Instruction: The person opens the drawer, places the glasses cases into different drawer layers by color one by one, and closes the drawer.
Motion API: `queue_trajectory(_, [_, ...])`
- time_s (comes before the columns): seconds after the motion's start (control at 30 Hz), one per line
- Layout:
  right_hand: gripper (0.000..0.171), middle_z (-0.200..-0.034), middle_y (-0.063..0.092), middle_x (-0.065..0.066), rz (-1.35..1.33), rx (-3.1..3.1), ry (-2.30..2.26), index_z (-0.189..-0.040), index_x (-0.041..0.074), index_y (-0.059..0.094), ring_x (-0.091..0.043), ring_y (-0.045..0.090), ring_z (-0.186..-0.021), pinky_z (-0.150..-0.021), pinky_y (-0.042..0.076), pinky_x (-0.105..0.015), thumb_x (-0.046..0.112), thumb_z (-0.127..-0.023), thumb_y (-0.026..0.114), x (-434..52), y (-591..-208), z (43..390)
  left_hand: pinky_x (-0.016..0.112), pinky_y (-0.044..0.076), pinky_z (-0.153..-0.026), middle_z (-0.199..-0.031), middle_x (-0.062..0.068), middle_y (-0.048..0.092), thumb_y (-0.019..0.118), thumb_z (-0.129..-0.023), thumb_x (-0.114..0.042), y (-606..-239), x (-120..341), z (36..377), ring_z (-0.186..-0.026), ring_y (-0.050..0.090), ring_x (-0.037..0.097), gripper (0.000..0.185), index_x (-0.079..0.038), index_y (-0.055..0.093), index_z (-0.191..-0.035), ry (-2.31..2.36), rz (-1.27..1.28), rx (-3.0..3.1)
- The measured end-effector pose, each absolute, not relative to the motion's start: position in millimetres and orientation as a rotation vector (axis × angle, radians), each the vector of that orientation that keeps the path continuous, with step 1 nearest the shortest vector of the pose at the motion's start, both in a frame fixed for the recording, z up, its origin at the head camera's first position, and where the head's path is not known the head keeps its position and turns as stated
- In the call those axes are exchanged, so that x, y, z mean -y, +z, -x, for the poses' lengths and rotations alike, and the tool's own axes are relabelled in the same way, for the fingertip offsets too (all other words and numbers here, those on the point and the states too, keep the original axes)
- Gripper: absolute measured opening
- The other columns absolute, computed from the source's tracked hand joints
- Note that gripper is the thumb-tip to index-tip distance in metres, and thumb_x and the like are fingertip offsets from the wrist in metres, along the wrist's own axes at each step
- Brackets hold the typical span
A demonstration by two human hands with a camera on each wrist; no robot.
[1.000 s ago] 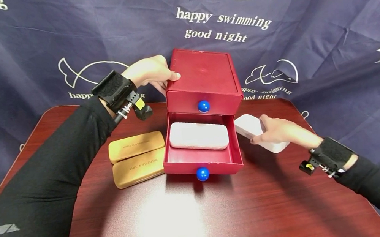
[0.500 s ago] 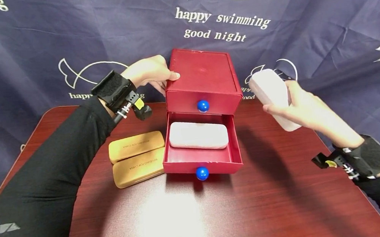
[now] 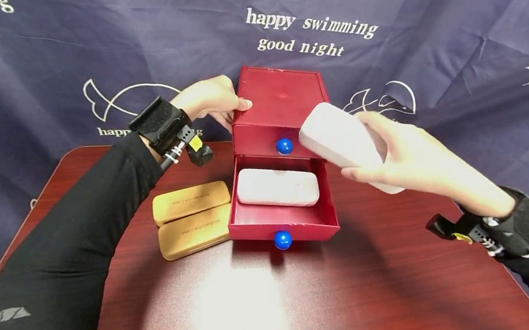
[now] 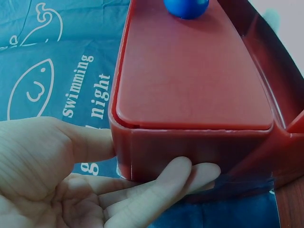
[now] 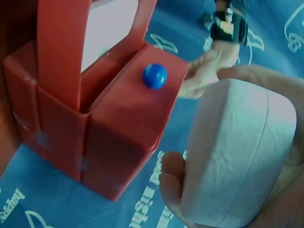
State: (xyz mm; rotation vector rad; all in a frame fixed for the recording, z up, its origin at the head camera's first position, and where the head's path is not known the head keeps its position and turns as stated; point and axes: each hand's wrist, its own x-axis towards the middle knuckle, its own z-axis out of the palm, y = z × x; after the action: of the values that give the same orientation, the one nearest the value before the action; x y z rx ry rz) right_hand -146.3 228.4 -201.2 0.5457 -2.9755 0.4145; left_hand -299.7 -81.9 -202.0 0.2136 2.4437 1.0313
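Observation:
A red two-drawer box [image 3: 282,99] stands at the table's back, its lower drawer [image 3: 282,224] pulled out with a white case [image 3: 277,187] lying inside. My left hand [image 3: 213,102] grips the box's back left corner, thumb on the top edge and fingers down the side [image 4: 156,187]. My right hand [image 3: 404,157] holds a second white case [image 3: 341,141] in the air, just right of the box and above the open drawer's right edge. In the right wrist view that case [image 5: 237,152] fills the lower right, with the box [image 5: 118,118] beyond it.
Two tan cases [image 3: 192,217] lie side by side left of the open drawer. Each drawer has a blue ball knob [image 3: 284,146]. The dark red table [image 3: 282,301] runs bare toward me. A navy printed cloth [image 3: 90,43] hangs behind.
My right hand lifted the second white case off the table at the right, raised it, then carried it left toward the box. My left hand stayed on the box corner.

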Motion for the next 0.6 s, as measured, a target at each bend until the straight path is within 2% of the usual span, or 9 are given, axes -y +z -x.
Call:
queue_trajectory(0.17, [0.073,-0.099,0.067,0.004,-0.72,3.029,0.15,-0.134,0.025,0.056,-0.016,0.059,-0.082,-0.066,0.046,-0.035,0.043,-0.071,0.088,-210,-199,145,0.039,0.06,-0.088,-0.081,0.007,0.069,0.057,-0.104,-0.022,-202,80,300,-0.07,0.073,0.014,0.026,0.003,0.053,-0.11,1.03,-0.215,-2.443])
queue_trajectory(0.27, [0.069,-0.091,0.065,0.007,-0.828,3.041,0.028,-0.128,0.024,0.059,-0.013,0.057,-0.076,-0.064,0.044,-0.034,0.042,-0.068,0.087,-201,-198,145,0.037,0.061,-0.085,-0.082,0.007,0.069,0.056,-0.104,-0.022,-202,80,300,-0.069,0.072,0.014,0.029,0.005,0.052,-0.113,1.028,-0.216,-2.446])
queue_trajectory(0.37, [0.064,-0.084,0.061,0.008,-0.929,3.053,-0.071,-0.122,0.022,0.06,-0.012,0.054,-0.072,-0.062,0.043,-0.033,0.039,-0.066,0.085,-194,-197,147,0.036,0.062,-0.083,-0.08,0.006,0.069,0.056,-0.104,-0.022,-201,80,300,-0.069,0.072,0.013,0.027,0.004,0.053,-0.11,1.022,-0.218,-2.447])
queue_trajectory(0.6, [0.076,-0.087,0.06,0.006,-1.062,3.185,-0.346,-0.134,0.018,0.056,-0.013,0.053,-0.071,-0.06,0.044,-0.034,0.043,-0.069,0.086,-178,-200,157,0.036,0.061,-0.085,-0.076,0.004,0.069,0.056,-0.104,-0.022,-200,81,300,-0.068,0.072,0.012,0.023,0.001,0.053,-0.104,1.03,-0.215,-2.429])
